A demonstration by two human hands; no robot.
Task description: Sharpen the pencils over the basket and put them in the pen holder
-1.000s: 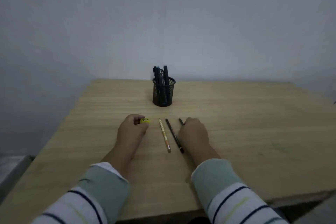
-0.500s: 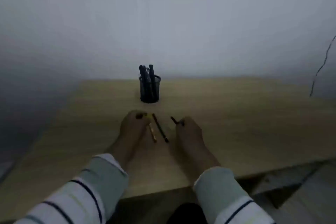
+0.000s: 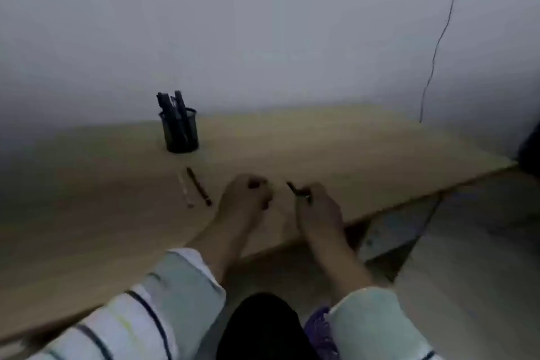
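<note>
The picture is dim and blurred. My right hand (image 3: 320, 212) grips a dark pencil (image 3: 293, 189) whose end sticks out up and to the left. My left hand (image 3: 244, 203) is curled just left of it, with a small dark bit at its fingertips; the yellow sharpener cannot be made out. Both hands are over the front right part of the wooden table (image 3: 365, 161). A light pencil (image 3: 184, 188) and a dark pencil (image 3: 199, 186) lie side by side to the left of my hands. The black mesh pen holder (image 3: 180, 137) stands behind them with several dark pens in it.
A thin cable (image 3: 438, 47) hangs down the wall at the right. Below the table's front edge is a purple thing (image 3: 320, 327) next to my dark trouser leg (image 3: 263, 327). Pale floor shows at the lower right.
Both hands have moved right, away from the two lying pencils, toward the table's front edge. My right hand took the dark pencil along. The view has swung right and grown darker.
</note>
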